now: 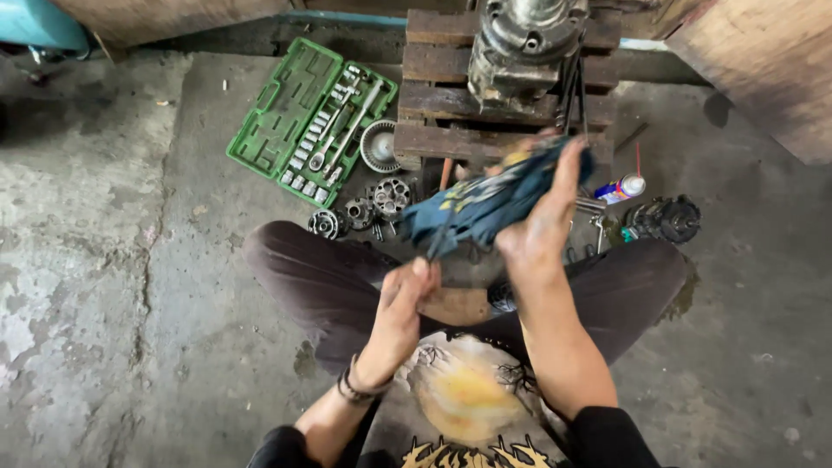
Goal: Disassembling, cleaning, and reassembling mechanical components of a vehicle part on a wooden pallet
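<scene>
I sit cross-legged on a concrete floor. My right hand (544, 227) is raised and grips a dark blue rag (485, 201) with a yellow print, held stretched in front of me. The rag is motion-blurred. My left hand (406, 303), with a dark bracelet at the wrist, pinches the rag's lower end above my lap. Grease marks both hands. Whether anything is wrapped inside the rag is hidden.
A greasy metal engine part (520, 48) stands on a wooden pallet block (442, 104) ahead. An open green socket set case (308, 121) lies left. Round metal parts (381, 195) are scattered by my left knee. A spray can (622, 188) and a black motor part (666, 218) lie right.
</scene>
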